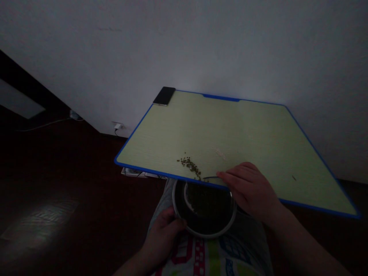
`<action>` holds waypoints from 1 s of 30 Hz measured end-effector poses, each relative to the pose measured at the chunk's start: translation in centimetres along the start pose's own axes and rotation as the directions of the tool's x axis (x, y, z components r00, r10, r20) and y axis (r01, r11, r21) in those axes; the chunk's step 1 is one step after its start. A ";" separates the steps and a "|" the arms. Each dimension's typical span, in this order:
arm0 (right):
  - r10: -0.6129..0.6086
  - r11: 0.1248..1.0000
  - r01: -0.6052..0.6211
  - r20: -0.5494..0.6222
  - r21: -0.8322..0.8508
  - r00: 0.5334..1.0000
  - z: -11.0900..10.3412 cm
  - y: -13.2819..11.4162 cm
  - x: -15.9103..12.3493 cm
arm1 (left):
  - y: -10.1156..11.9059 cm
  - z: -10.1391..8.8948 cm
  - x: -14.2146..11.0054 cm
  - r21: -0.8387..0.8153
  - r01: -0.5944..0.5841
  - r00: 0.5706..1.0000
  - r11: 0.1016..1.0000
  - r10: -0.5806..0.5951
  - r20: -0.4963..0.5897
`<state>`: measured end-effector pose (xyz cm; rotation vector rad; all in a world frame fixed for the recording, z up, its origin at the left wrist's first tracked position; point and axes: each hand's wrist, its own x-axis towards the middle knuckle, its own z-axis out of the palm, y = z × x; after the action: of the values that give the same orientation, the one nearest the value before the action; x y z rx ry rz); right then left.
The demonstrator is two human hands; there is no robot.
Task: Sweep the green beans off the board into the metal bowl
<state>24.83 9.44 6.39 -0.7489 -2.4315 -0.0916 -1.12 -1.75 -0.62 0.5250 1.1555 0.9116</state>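
Note:
My left hand [164,233] grips the near left rim of a round pale-rimmed bowl [209,234] on my lap, thumb over the edge. Inside, dim light leaves a mass of small dark greenish grains [209,201] hard to make out. My right hand [250,188] rests at the table's near edge, above the bowl's right side. Pinched in its fingers is a thin dark stick [211,177], lying almost flat and pointing left. Small greenish-brown beans [191,165] are scattered just beyond its tip, trailing towards the edge over the bowl.
The pale table [227,126] has a blue border and stands against a white wall [184,42]. A dark phone [165,96] lies at its far left corner. Pale crumbs [220,153] and a small dark sliver [293,178] lie on top. A plugged-in charger [117,126] is low on the wall.

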 end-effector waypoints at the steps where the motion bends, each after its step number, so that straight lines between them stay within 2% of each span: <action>1: 0.006 1.000 -0.006 -0.001 -0.012 1.000 0.0 0.0 0.1 | 0.0 0.1 0.0 -0.008 0.016 1.000 1.000 -0.016 -0.001; 6: 0.004 1.000 -0.004 0.007 -0.018 1.000 0.2 -0.1 0.6 | 0.0 0.3 0.0 -0.071 0.062 0.998 0.996 -0.061 0.015; 13: -0.026 1.000 0.026 0.000 -0.003 1.000 0.1 -0.3 0.3 | 0.0 0.0 -0.1 -0.034 0.073 0.997 0.997 -0.074 -0.032; 19: -0.003 0.999 0.003 -0.011 -0.032 1.000 0.0 -0.2 0.2 | -0.3 0.1 -0.1 -0.084 0.074 0.997 0.994 -0.076 -0.021; 30: 0.023 0.999 -0.023 -0.004 0.030 1.000 -0.2 -0.6 -0.1 | 0.5 0.5 -0.1 -0.097 0.065 0.998 0.993 -0.066 -0.007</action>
<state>24.63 8.84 6.52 -0.7620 -2.4142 -0.0475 -0.85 -1.55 -0.03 0.4023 1.1255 0.9091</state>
